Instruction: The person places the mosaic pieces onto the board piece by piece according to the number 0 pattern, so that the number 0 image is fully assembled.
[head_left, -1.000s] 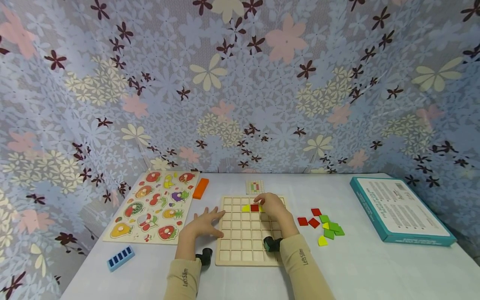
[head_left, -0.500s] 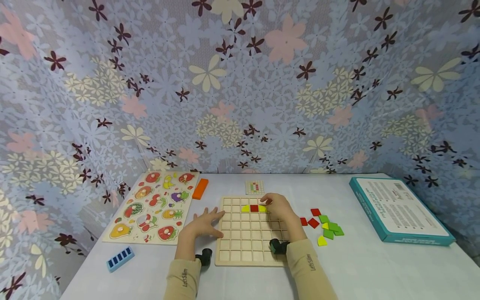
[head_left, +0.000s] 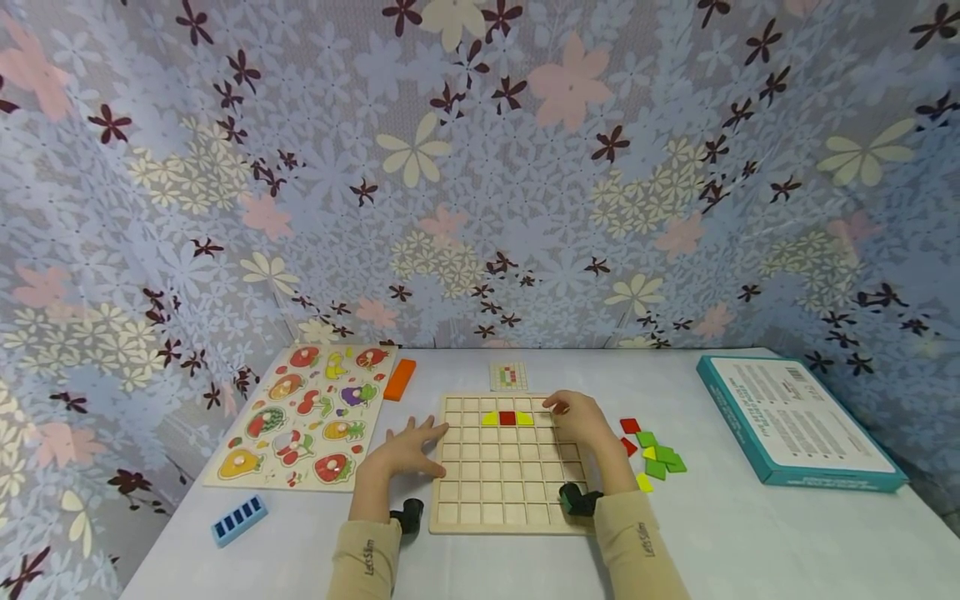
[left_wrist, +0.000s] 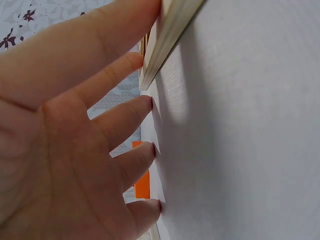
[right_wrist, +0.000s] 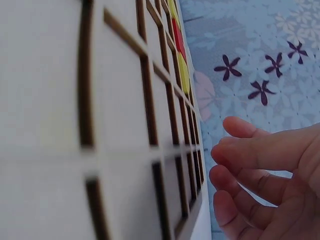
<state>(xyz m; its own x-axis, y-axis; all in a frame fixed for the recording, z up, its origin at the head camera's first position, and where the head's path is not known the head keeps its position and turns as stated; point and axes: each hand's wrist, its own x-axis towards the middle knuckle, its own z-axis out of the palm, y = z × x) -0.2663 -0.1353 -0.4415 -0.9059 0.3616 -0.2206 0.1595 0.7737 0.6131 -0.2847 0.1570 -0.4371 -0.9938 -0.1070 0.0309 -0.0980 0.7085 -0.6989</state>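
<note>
At the near edge of the bench, two beige sleeves reach in, each wrist carrying a small black camera. A light-blue slotted block lies near left. The wooden grid board sits flat at the middle of the bench. At its left side the left hand is spread, its grip released, with thumb and forefinger at the board's left edge. To the right of the board lies a loose group of tiles: a yellow tile nearest, then overlapping green tiles and red tiles, partly hidden by the right forearm. A fruit puzzle board lies farther left, and a teal box lies well to the right. The right hand is over the board's far right part, fingers loosely bent, its grip released and holding nothing; whether it touches the wood cannot be told. Just left of it, in the second row from the far edge, a red square sits between two yellow round-edged pieces. Farther back are an orange block, beside the puzzle, and a small pattern card, beyond the grid. Floral fabric hangs behind everything.
</note>
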